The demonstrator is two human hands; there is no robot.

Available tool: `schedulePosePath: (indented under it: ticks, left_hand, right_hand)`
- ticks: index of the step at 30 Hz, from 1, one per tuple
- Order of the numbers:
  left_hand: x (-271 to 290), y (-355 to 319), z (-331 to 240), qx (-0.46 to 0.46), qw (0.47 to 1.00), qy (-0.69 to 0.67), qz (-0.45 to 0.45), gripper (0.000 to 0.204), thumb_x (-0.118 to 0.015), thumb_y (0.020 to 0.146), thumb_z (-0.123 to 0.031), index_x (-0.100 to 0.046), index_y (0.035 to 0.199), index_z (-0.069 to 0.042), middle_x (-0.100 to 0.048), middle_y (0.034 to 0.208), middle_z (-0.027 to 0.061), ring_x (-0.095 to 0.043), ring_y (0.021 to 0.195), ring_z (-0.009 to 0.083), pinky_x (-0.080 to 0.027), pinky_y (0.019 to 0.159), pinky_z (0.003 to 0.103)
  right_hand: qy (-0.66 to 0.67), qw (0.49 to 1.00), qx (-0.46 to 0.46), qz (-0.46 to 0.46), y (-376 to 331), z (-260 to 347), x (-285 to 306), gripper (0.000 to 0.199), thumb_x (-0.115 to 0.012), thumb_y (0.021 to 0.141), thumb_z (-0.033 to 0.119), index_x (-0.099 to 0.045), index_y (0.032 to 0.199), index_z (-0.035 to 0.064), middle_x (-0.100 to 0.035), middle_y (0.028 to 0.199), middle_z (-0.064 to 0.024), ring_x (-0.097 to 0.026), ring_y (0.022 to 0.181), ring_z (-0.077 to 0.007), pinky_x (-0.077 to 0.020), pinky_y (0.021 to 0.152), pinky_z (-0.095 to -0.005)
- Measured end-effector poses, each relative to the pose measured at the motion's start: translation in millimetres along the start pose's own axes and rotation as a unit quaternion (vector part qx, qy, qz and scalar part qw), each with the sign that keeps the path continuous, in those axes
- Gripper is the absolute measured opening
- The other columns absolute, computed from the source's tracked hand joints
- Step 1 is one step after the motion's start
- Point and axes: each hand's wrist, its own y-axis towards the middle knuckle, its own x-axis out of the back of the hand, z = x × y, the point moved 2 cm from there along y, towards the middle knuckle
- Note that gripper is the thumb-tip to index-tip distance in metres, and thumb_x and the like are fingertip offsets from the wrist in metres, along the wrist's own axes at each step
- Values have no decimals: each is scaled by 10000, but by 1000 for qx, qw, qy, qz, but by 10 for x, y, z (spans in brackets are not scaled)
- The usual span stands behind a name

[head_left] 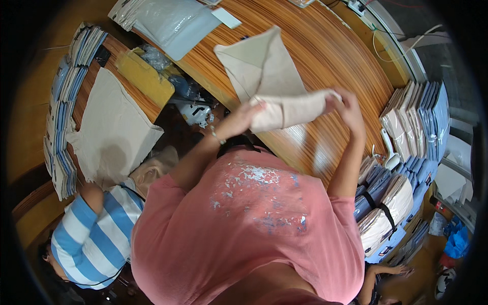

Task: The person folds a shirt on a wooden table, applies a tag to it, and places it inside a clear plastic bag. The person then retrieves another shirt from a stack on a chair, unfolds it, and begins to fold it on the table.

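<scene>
A beige cloth garment (274, 76) lies on the wood-grain table in front of me, its far end flat and its near end lifted and doubled over in a thick fold. My left hand (244, 118) is closed on the left end of this raised fold. At the fold's other end, my right hand (348, 108) pinches the edge between thumb and fingers. The near part is slightly blurred by motion. Which kind of garment it is, I cannot tell.
Stacks of bagged beige and blue garments (414, 122) stand at the right, near a white-handled tool (390, 150). Clear plastic bags (175, 23) lie at the far left of the table (330, 56). At left, a person in a striped shirt (104, 218) sits by another spread beige garment (112, 122).
</scene>
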Motion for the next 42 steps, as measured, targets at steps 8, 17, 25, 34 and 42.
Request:
schedulePosePath:
  ticks: [8, 17, 25, 34, 42]
  left_hand:
    - [1339, 936, 80, 32, 982, 20, -184, 431, -488, 921, -283, -485, 1205, 42, -575, 1128, 104, -528, 1039, 146, -430, 872, 292]
    - [1539, 1297, 358, 26, 980, 78, -182, 201, -576, 837, -70, -591, 1009, 33, -631, 774, 37, -575, 663, 98, -470, 599, 233]
    - [1567, 1480, 360, -97, 947, 256, -169, 120, -582, 798, -53, -587, 890, 23, -604, 714, 93, -593, 653, 158, -464, 598, 284]
    - [1672, 1569, 248, -1, 957, 179, -226, 65, -456, 892, -48, -504, 931, -29, -594, 711, 135, -605, 552, 220, -502, 476, 319]
    - [1704, 1600, 257, 51, 967, 114, -223, 92, -440, 919, -85, -479, 978, -25, -598, 720, 125, -614, 554, 199, -503, 464, 282]
  right_hand:
    - [-139, 971, -11, -193, 1477, -583, -707, 243, -653, 779, 213, -600, 892, 4, -623, 735, -164, -598, 678, -304, -477, 664, -368]
    - [245, 923, -278, -101, 1554, -724, -675, 156, -684, 775, 209, -620, 802, 70, -540, 632, 38, -464, 531, -71, -373, 482, -249]
    - [170, 974, -151, -19, 1826, -632, -603, 173, -639, 818, 196, -684, 846, 31, -564, 707, 28, -514, 652, -81, -415, 590, -228]
    - [313, 912, -231, -128, 1972, -880, -858, 129, -655, 805, 117, -691, 839, -1, -646, 750, -39, -562, 590, -107, -462, 568, -235]
    - [296, 923, -188, -158, 2034, -1005, -846, 124, -704, 741, 44, -686, 859, 10, -645, 751, -32, -566, 611, -93, -470, 571, -243]
